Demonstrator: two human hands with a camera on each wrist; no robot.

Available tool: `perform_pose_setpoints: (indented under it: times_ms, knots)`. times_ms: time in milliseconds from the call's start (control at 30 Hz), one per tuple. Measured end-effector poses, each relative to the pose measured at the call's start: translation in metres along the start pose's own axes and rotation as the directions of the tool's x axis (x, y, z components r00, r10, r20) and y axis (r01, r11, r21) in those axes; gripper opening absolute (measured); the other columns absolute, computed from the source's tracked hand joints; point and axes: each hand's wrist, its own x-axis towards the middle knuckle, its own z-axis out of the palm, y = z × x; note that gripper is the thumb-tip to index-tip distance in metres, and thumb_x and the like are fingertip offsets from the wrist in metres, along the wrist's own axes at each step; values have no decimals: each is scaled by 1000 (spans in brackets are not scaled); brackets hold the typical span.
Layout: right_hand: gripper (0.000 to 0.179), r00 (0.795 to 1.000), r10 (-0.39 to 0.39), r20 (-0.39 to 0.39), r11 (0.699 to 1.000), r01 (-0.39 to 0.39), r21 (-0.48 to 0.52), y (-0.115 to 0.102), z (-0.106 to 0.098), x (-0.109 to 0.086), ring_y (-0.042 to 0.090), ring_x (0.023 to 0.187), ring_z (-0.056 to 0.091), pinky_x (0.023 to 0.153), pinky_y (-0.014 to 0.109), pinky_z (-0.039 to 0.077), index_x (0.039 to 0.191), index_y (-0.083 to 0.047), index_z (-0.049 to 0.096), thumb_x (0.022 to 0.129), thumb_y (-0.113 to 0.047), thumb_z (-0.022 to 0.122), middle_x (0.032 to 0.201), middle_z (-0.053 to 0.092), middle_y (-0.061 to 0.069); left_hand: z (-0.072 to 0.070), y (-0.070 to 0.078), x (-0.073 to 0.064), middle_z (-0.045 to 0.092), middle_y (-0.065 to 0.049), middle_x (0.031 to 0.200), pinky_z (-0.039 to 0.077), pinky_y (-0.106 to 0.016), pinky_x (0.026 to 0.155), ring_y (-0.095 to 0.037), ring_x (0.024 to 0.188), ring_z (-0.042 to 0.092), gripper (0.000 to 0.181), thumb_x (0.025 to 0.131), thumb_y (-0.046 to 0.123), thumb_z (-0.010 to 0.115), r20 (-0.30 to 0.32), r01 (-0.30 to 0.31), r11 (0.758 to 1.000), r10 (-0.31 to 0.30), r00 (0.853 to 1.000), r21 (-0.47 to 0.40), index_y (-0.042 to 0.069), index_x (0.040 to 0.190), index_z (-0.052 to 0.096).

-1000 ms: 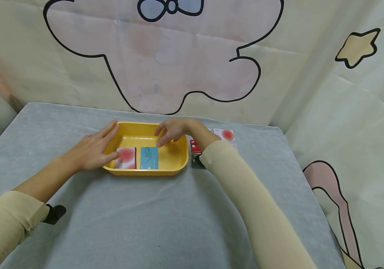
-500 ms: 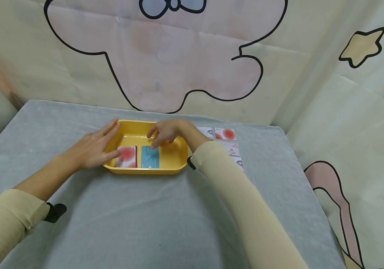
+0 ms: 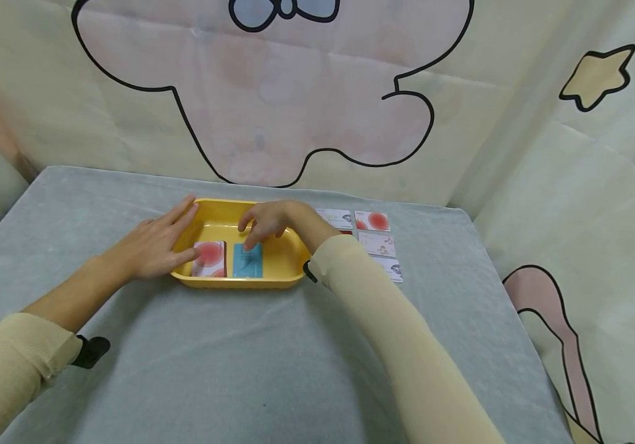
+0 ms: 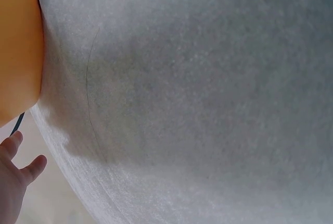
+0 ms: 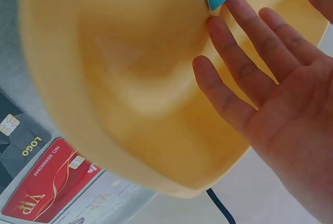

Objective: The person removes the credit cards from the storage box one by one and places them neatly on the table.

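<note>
Left hand [image 4: 11, 182] near yellow tray [image 4: 18, 47]; dark strand [image 4: 87, 83] on grey cloth [image 4: 197, 99].

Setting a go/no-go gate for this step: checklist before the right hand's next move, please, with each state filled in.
1. Tray upright on table: ok.
2. Blue card inside tray: ok.
3. Blue card apart from pink-and-white card: ok, gap visible.
4. Right hand gripping blue card: not ok, fingers spread near its edge.
5. Left hand's thumb off pink-and-white card: cannot tell, they overlap in the head view.
6. Red card fully visible from head: not ok, mostly hidden there; the right wrist view shows it outside the tray.
</note>
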Motion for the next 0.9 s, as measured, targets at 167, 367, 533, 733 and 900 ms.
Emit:
perform_pose_setpoints:
  times_ms: [167,367,533,733,900]
  knots:
    - [59,1000,-4,7,1000,4,6,-1,2,-1,19,119,55,104,45,44,144,-16,47,93,-34,69,134,59,3,1,1,0,6,-17,166,34,-68,101,-48,136,39,86,96,43,56,0,3,1000,-3,1000,-2,-2,157,17]
    - [57,1000,-9,6,1000,8,14,-1,5,-1,19,118,55,104,45,45,144,-16,48,93,-33,68,133,58,4,1,2,-1,6,-18,166,34,-69,102,-48,136,39,85,96,42,56,2,5,1000,-5,1000,-5,-3,157,17]
    - [56,1000,-12,0,1000,12,14,0,6,0,21,118,54,103,44,46,142,-15,50,93,-32,69,130,59,4,0,2,-1,8,-19,165,35,-68,101,-48,134,41,85,96,41,56,-5,-1,1000,1,1000,-2,-3,156,18]
    - [54,1000,-18,9,1000,18,8,-1,6,2,21,117,53,103,44,46,140,-15,52,92,-32,69,124,59,4,0,2,-2,8,-18,165,35,-68,101,-49,133,42,85,96,42,56,-4,1,1000,-1,1000,-1,-4,156,18]
    - [53,1000,-9,15,1000,8,2,-4,4,2,18,113,53,103,42,45,140,-16,51,92,-33,69,123,58,3,0,2,-2,7,-17,166,34,-69,101,-49,135,40,86,96,43,56,3,9,1000,-9,1000,-3,-3,157,17]
